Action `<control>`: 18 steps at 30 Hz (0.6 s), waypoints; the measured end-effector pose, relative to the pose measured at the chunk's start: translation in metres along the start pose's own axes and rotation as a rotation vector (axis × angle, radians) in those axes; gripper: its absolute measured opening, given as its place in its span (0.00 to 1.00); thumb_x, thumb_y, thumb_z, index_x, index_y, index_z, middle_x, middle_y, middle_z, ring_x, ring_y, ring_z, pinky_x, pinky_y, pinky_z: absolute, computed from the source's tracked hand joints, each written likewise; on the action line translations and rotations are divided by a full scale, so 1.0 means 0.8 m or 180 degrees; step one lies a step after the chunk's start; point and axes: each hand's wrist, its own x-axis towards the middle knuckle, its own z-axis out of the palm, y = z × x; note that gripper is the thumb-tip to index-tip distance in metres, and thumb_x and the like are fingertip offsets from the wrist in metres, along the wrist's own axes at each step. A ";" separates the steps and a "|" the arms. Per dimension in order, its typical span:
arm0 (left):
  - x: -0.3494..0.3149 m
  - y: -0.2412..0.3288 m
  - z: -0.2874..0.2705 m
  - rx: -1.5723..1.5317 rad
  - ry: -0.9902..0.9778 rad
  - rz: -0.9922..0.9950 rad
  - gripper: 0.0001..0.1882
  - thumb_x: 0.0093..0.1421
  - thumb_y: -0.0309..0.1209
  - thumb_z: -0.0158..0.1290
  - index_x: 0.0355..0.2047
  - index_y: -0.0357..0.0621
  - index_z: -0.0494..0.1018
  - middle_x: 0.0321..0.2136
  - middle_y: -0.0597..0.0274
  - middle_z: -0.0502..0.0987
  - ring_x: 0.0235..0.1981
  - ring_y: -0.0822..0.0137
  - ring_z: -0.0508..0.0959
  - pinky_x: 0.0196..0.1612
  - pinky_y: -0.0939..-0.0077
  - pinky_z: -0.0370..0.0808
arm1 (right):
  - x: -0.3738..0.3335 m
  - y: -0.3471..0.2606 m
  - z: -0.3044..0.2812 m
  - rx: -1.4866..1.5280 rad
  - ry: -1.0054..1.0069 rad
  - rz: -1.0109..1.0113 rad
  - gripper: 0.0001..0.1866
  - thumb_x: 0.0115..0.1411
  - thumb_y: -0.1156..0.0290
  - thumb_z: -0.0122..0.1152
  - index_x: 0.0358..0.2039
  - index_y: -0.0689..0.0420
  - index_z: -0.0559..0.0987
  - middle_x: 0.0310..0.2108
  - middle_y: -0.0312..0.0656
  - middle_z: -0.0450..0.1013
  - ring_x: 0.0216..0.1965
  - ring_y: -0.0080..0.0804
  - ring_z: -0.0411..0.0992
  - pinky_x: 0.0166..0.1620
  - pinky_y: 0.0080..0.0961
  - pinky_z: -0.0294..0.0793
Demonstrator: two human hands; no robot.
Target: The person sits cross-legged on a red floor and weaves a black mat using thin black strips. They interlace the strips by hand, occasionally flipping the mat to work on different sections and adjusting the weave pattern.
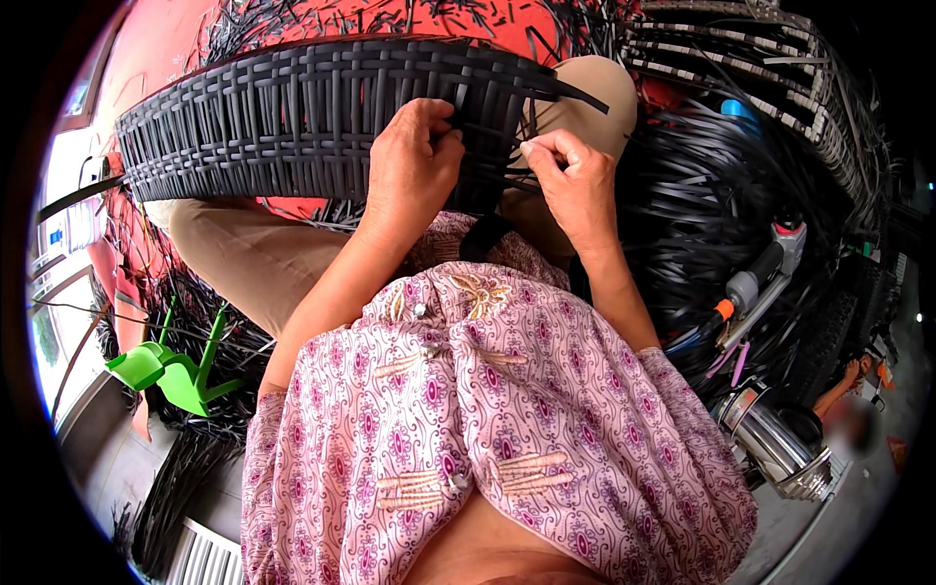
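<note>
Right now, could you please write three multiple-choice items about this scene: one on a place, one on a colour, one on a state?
1. Where does the woven panel lie?
A. across the person's lap
B. on a shelf
C. on a wall hook

2. What colour is the small plastic stool?
A. blue
B. green
C. white

3. What is the right hand doing?
A. resting open
B. holding a cup
C. pinching a black strip

Answers: A, it rests on the knees; B, it is bright green at lower left; C, its fingers close on the strip beside the left hand.
</note>
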 end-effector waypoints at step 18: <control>-0.002 0.003 0.001 0.0118 0.0003 -0.0112 0.16 0.57 0.24 0.59 0.46 0.37 0.72 0.32 0.49 0.79 0.33 0.52 0.82 0.38 0.64 0.79 | 0.007 0.005 0.005 -0.0082 0.0013 -0.0420 0.06 0.59 0.72 0.67 0.28 0.60 0.81 0.24 0.44 0.80 0.24 0.39 0.80 0.30 0.32 0.76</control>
